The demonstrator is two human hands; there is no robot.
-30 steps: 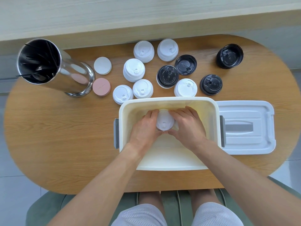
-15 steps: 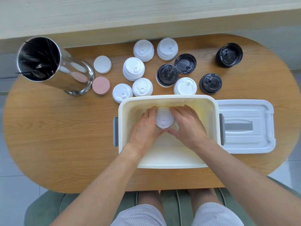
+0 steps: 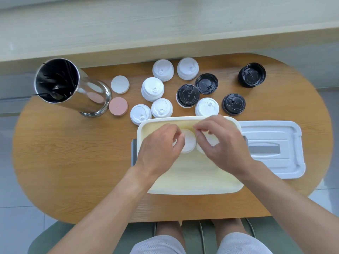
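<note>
The step in hand is packing lidded cups into the bin (image 3: 236,187). One white cup (image 3: 189,143) stands upright inside it, near the far wall and about midway across. Both hands hang over it: the left hand (image 3: 161,149) and the right hand (image 3: 220,143) are close together but apart, with fingers loosely curled. They seem to sit above the cup rather than clamp it, though the fingertips overlap its edge and contact cannot be ruled out. Pale shapes under each hand may be further cups; they are too covered to tell.

I judge the placing nearly done. The next move calls for lifting both hands clear of the bin's rim and reaching over the far wall to the white cups (image 3: 161,107) just behind it. One should be gripped by its side and set upright beside the first without knocking it.

The black lids (image 3: 188,95) carry raised lettering in a ring, too small to read. The pink disc (image 3: 118,106) has a faint mark, also unreadable. The bin's own lid (image 3: 286,132) lies just to the right and bears no writing.
</note>
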